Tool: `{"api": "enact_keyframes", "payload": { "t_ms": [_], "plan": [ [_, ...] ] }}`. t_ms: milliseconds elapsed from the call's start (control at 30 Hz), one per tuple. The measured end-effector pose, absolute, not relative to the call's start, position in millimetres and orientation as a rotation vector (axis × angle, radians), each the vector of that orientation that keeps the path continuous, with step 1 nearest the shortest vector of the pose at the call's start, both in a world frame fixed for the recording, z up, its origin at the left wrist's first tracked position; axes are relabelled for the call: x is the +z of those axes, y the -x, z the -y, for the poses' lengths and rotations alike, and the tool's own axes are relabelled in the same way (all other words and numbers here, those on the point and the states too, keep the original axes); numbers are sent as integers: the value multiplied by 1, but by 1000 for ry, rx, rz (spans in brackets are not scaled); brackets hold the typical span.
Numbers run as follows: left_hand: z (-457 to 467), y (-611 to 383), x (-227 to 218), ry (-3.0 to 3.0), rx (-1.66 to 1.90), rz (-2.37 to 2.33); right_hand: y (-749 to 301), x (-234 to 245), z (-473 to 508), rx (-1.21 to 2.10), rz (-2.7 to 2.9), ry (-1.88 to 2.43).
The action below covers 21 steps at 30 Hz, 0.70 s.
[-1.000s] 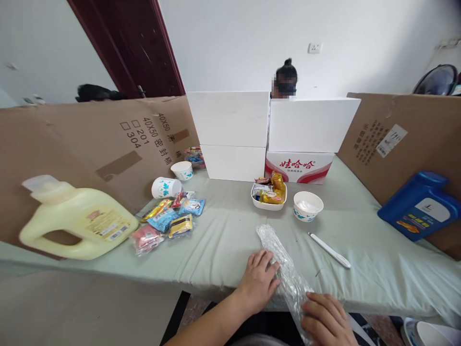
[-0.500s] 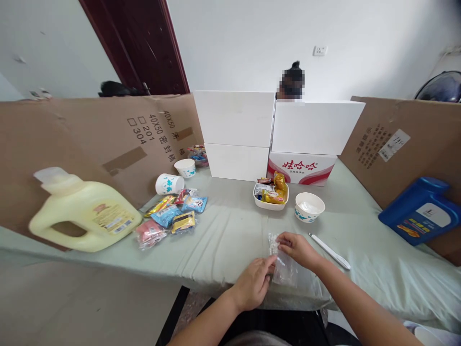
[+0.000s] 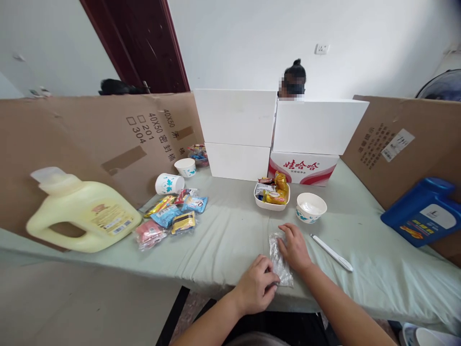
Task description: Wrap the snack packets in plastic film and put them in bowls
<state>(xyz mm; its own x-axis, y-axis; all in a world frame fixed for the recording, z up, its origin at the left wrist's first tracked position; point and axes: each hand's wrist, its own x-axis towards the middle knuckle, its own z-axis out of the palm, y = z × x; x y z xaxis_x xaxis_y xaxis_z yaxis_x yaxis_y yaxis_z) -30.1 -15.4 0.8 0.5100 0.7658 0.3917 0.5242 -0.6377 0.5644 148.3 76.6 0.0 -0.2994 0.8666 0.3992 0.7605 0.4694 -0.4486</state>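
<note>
A clear, crinkled plastic bag (image 3: 281, 270) lies flat near the front edge of the cloth-covered table (image 3: 223, 250). At its lower left edge, my left hand (image 3: 256, 284) is closed, its curled fingers and thumb gripping the bag's edge. My right hand (image 3: 296, 247) rests on the bag's upper right side, fingers stretched out and slightly apart. Right of that hand lies a white, slim pen-like tool (image 3: 331, 252). Beyond the hands stand a white dish (image 3: 271, 205) of wrapped snacks and a leaf-patterned paper bowl (image 3: 311, 214) with something clear inside.
At left are wrapped snacks (image 3: 166, 215), a tipped paper bowl (image 3: 169, 184), an upright one (image 3: 185, 167) and a yellow jug (image 3: 84, 216). A blue bottle (image 3: 419, 211) leans at right. White boxes (image 3: 236, 117) and cardboard panels (image 3: 72, 139) wall the table; a person's head shows behind.
My right hand's pinching fingers have opened and spread onto the bag. My left hand's fingers have curled in at its edge. The bag looks flatter and more crumpled.
</note>
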Motion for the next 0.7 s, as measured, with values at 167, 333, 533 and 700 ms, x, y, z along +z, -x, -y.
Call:
{"api": "enact_keyframes", "payload": {
  "t_ms": [167,333,533,700],
  "plan": [
    [15,29,-3,-2381,868,-1070,-146,-1,-62,112,2485,1168],
    [13,30,-10,-2466,851,-1003,-141,-6,-56,203,2705,1277],
    [17,32,-11,-2429,979,-976,-146,10,-67,308,2382,1562],
    [12,32,-5,-2057,1143,-1183,-154,12,-73,362,2242,1637]
  ]
}}
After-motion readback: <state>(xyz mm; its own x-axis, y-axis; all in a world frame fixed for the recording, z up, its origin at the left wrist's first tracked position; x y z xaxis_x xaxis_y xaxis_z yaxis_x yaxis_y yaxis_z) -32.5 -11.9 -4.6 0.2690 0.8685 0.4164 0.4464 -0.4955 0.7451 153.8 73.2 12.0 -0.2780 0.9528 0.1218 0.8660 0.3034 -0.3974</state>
